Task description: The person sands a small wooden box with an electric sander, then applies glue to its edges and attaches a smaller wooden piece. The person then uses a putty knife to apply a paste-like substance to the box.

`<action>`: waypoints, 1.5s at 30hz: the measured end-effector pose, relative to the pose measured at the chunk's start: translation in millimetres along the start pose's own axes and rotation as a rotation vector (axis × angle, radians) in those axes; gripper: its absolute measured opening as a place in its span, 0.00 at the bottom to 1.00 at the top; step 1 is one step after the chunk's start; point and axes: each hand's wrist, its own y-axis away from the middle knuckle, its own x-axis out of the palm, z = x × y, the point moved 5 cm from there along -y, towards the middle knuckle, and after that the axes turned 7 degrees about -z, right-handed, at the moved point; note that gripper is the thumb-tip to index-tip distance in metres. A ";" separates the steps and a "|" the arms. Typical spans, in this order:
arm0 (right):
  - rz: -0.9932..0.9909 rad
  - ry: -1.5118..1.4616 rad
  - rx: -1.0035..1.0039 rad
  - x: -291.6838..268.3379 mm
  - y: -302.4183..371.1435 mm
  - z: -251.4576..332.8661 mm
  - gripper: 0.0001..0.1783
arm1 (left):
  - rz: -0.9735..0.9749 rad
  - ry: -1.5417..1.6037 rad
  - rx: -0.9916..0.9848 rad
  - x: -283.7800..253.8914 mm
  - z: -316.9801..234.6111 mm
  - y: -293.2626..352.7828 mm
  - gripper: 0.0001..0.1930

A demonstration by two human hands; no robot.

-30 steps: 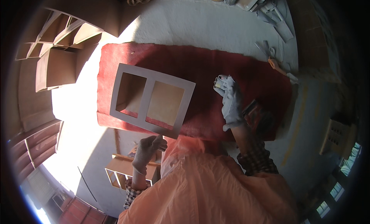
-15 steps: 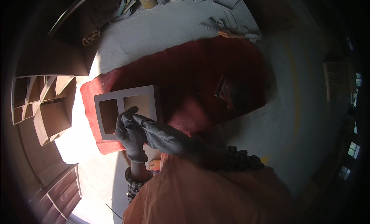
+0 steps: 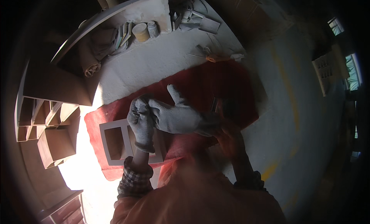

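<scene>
My left hand [image 3: 140, 118], in a grey work glove, is closed on the finger end of a second grey glove [image 3: 173, 118]. That glove stretches out to the right, with its thumb pointing up and away from me. At its dark cuff is my right hand [image 3: 228, 134], with a long bare stretch of wrist and forearm showing below. Its fingers are too dim to make out, and I cannot tell how far they are inside the glove. Partly behind my left hand, a pale box frame with two openings [image 3: 113, 125] lies on the red cloth [image 3: 154, 91].
A dark tool-like object [image 3: 221, 104] lies on the cloth's right part. Beyond stand a yellowish tub [image 3: 140, 32] and a grey jar [image 3: 152, 29]. An orange-handled tool [image 3: 216, 59] lies at the cloth's far edge. Wooden cabinet pieces [image 3: 56, 145] stand at the left.
My view has tilted up, showing more of the far side. The right glove has stretched out to the right, its thumb now standing away, and more bare right forearm shows.
</scene>
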 end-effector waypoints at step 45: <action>0.807 0.926 -1.063 193.1 -249.1 165.6 0.19 | 0.037 -0.938 0.018 28.6 32.0 -44.4 0.25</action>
